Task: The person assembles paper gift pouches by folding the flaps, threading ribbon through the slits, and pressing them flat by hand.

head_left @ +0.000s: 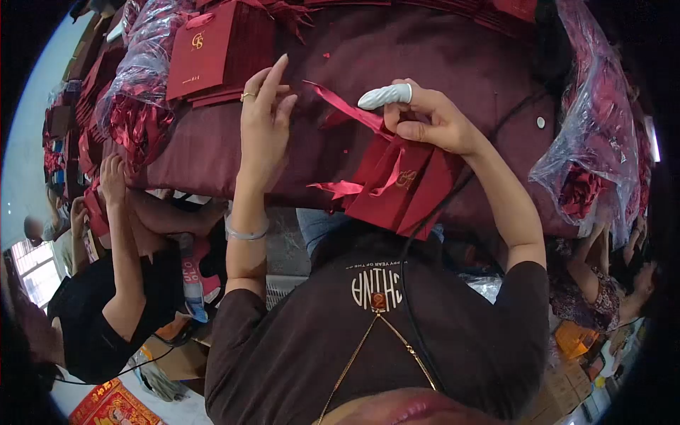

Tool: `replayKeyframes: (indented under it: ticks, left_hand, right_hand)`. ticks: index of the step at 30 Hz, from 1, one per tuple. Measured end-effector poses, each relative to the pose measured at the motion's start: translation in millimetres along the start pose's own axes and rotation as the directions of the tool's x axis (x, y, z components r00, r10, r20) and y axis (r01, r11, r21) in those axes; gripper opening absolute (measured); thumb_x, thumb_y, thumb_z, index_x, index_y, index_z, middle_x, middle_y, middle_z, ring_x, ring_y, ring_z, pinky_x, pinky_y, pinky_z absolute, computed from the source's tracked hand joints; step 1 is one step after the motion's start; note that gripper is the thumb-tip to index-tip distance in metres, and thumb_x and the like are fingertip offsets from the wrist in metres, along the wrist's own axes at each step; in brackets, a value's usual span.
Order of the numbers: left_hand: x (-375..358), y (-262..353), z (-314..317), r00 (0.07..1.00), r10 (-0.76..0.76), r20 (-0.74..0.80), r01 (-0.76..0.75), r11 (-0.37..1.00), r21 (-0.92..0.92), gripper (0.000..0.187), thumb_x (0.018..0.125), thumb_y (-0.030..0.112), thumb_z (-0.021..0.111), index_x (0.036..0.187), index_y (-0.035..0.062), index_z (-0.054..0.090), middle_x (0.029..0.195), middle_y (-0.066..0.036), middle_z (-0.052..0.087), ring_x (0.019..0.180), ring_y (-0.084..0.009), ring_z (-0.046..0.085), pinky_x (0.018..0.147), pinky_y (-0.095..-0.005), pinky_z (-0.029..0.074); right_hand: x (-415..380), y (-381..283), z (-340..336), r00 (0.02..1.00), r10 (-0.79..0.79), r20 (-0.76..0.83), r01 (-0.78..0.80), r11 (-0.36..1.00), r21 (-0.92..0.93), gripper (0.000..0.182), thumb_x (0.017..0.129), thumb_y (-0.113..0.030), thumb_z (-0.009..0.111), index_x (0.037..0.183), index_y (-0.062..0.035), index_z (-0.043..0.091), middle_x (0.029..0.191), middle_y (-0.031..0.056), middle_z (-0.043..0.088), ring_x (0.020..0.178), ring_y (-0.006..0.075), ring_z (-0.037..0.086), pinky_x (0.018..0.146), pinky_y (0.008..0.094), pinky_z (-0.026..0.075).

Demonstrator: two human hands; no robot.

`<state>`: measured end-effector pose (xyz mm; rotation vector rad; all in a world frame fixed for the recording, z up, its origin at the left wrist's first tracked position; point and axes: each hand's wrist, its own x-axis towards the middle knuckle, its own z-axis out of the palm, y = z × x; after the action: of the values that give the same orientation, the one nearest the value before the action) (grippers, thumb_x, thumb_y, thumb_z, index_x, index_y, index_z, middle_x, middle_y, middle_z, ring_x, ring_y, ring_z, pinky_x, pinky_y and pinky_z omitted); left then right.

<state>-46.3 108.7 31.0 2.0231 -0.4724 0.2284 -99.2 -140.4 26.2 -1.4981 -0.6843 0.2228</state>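
My right hand [435, 120] is closed on the top edge of a small red paper gift bag [397, 188] with a gold logo. A white ridged finger cot [386, 95] covers one of its fingers. Loose red ribbon [347, 106] trails from the bag on the left, and a second ribbon end [340, 188] hangs across its front. The bag leans tilted at the near edge of the table. My left hand [266, 117], with a ring and a bangle, is raised left of the bag, fingers apart and holding nothing.
A stack of red gift bags [202, 53] stands at the back left of the dark red cloth [453, 57]. Plastic sacks of red ribbon lie left [134, 120] and right [588, 163]. A dark cable [489, 138] crosses near my right forearm. Co-workers sit on both sides.
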Motion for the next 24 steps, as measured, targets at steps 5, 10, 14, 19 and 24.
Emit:
replayKeyframes:
  ticks: [5, 10, 14, 19, 24]
  left_hand:
    - [-25.8, 21.1, -16.4, 0.921, 0.233, 0.312, -0.228, 0.972, -0.055, 0.015, 0.083, 0.003, 0.06, 0.098, 0.0033, 0.064, 0.092, -0.01, 0.061, 0.089, -0.0242, 0.059, 0.078, -0.0317, 0.046]
    - [-40.4, 9.1, -18.4, 0.673, 0.265, 0.69, -0.271, 0.957, -0.104, 0.017, 0.081, 0.011, 0.064, 0.096, 0.0033, 0.064, 0.089, -0.008, 0.062, 0.091, -0.0262, 0.057, 0.086, -0.0368, 0.042]
    - [-42.6, 9.5, -16.5, 0.584, 0.333, 0.74, -0.249, 0.941, -0.227, 0.021, 0.076, 0.018, 0.069, 0.094, 0.0078, 0.065, 0.092, -0.006, 0.057, 0.095, -0.0259, 0.054, 0.089, -0.0383, 0.039]
    - [-43.4, 8.9, -16.9, 0.577, 0.364, 0.731, -0.276, 0.93, -0.245, 0.013, 0.075, 0.018, 0.071, 0.083, 0.0103, 0.065, 0.097, -0.004, 0.055, 0.1, -0.0238, 0.05, 0.093, -0.0393, 0.033]
    - [-45.4, 4.5, -16.7, 0.609, 0.205, 0.766, -0.046, 0.973, -0.224, 0.012, 0.079, 0.012, 0.067, 0.085, 0.0058, 0.059, 0.093, -0.006, 0.055, 0.089, -0.0225, 0.053, 0.084, -0.0345, 0.039]
  right_hand:
    - [-2.0, 5.2, 0.0, 0.997, 0.033, -0.07, -0.03, 0.999, 0.041, 0.04, 0.08, -0.006, 0.06, 0.12, -0.0032, 0.055, 0.087, 0.0019, 0.054, 0.086, 0.0129, 0.05, 0.081, 0.0267, 0.038]
    - [-3.0, 9.3, 1.4, 0.99, -0.038, -0.134, 0.016, 0.986, -0.163, 0.039, 0.078, -0.004, 0.06, 0.117, -0.0045, 0.057, 0.088, 0.0034, 0.056, 0.087, 0.0185, 0.052, 0.081, 0.031, 0.039]
    - [-1.1, 6.5, 6.4, 0.991, -0.078, -0.113, 0.031, 0.929, -0.368, 0.034, 0.077, -0.008, 0.061, 0.11, -0.0075, 0.061, 0.085, 0.0028, 0.056, 0.082, 0.0203, 0.049, 0.08, 0.0326, 0.036]
    - [7.6, -2.1, 15.8, 0.974, -0.225, 0.025, 0.166, 0.634, -0.755, 0.033, 0.072, -0.008, 0.065, 0.105, -0.0096, 0.064, 0.089, 0.0026, 0.058, 0.084, 0.0201, 0.053, 0.082, 0.0337, 0.035]
    - [3.5, -7.4, 30.1, 0.938, -0.344, -0.027, 0.155, 0.49, -0.858, 0.035, 0.07, -0.01, 0.069, 0.105, -0.0072, 0.061, 0.093, 0.0072, 0.057, 0.081, 0.0244, 0.056, 0.069, 0.0339, 0.043]
